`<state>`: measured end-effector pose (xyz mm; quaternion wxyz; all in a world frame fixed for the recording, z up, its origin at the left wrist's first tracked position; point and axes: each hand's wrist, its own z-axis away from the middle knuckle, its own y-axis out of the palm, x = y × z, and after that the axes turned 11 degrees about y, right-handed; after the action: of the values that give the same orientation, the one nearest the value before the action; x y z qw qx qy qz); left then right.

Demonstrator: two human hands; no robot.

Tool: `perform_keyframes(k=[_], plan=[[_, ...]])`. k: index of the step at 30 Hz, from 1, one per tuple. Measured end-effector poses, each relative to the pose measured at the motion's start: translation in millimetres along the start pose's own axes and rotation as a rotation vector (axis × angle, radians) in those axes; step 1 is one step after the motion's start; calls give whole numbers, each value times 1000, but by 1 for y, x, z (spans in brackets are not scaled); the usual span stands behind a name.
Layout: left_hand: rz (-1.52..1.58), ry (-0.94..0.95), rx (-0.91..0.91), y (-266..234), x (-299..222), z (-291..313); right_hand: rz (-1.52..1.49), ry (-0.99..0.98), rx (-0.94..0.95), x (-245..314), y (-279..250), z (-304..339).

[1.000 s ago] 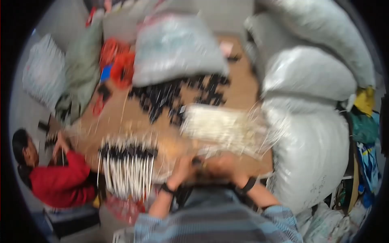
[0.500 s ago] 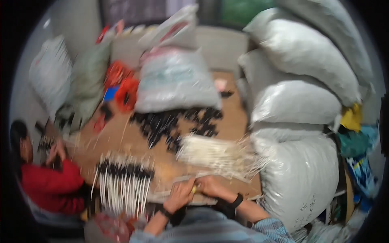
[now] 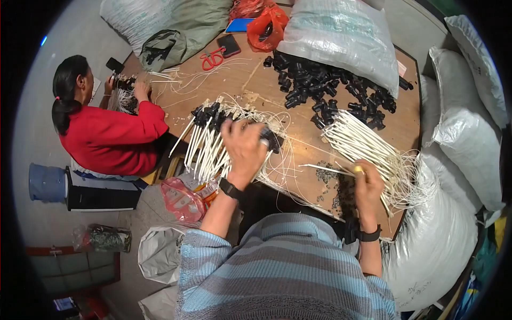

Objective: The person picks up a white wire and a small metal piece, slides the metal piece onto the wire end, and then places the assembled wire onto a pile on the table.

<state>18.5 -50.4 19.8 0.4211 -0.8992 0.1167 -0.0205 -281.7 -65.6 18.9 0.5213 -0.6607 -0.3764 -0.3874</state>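
Observation:
My right hand (image 3: 368,186) is closed on a thin white rod (image 3: 328,169) that points left across the table. Something yellow wraps a fingertip of that hand. Over the row of white rods with black fittings (image 3: 205,146), my left hand (image 3: 245,149) reaches down, its fingers blurred by motion. A black fitting (image 3: 274,140) lies against its outer side; whether the fingers grip anything is unclear. Beside my right hand is a stack of plain white rods (image 3: 354,136), their thin wires trailing toward the table edge.
Loose black fittings (image 3: 304,80) spill before a large white sack (image 3: 336,42). Tiny dark clips (image 3: 333,186) lie near the front edge. Red scissors (image 3: 213,58) and a phone (image 3: 229,46) lie farther back. A co-worker in red (image 3: 112,136) sits left. Full sacks (image 3: 442,213) crowd the right.
My hands, close together before, are now apart: the left over the black-fitted rods, the right beside the plain stack with a rod. The view has tilted downward and shifted.

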Motion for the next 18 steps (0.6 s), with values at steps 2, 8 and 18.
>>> perform_keyframes(k=[2, 8, 18], plan=[[-121, -116, 50, 2, 19, -2, 401, -143, 419, -4, 5, 8], [402, 80, -1, 40, -18, -24, 445, -140, 338, -40, 21, 9], [410, 154, 246, 160, -44, -44, 732, -345, 24, -55, -15, -24]])
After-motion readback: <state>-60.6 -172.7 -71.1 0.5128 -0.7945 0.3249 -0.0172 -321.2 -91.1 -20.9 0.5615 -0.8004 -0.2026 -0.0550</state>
